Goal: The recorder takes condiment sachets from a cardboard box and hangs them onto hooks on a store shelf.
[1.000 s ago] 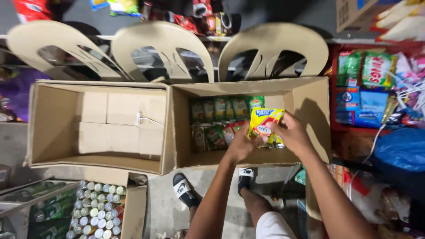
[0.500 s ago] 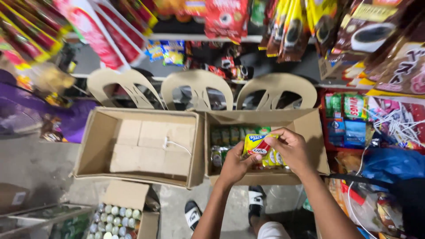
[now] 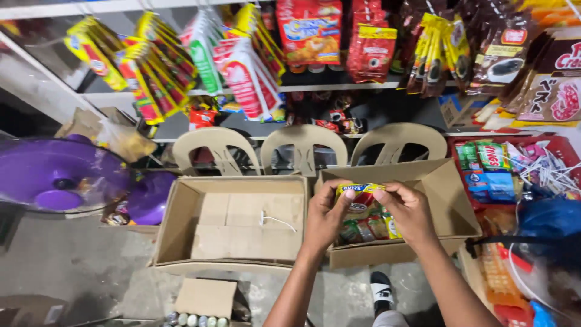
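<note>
A yellow and red snack packet [image 3: 361,197] is held up between both hands above the right cardboard box [image 3: 451,209]. My left hand [image 3: 325,219] grips its left end and my right hand [image 3: 408,209] grips its right end. Below the packet, more green and red snack packets [image 3: 369,230] lie inside that box. The left cardboard box [image 3: 181,221] beside it holds only flat cardboard pieces and a thin white string.
Three beige plastic chairs [image 3: 304,148] stand behind the boxes. Hanging snack packs [image 3: 242,57] fill the shelves above. A purple fan [image 3: 57,175] is at left, a red basket of sweets [image 3: 514,169] at right, a small box of cans [image 3: 203,309] below.
The view has tilted upward, showing more hanging goods. Both hands stay on the packet, which has been lifted slightly and turned above the right box.
</note>
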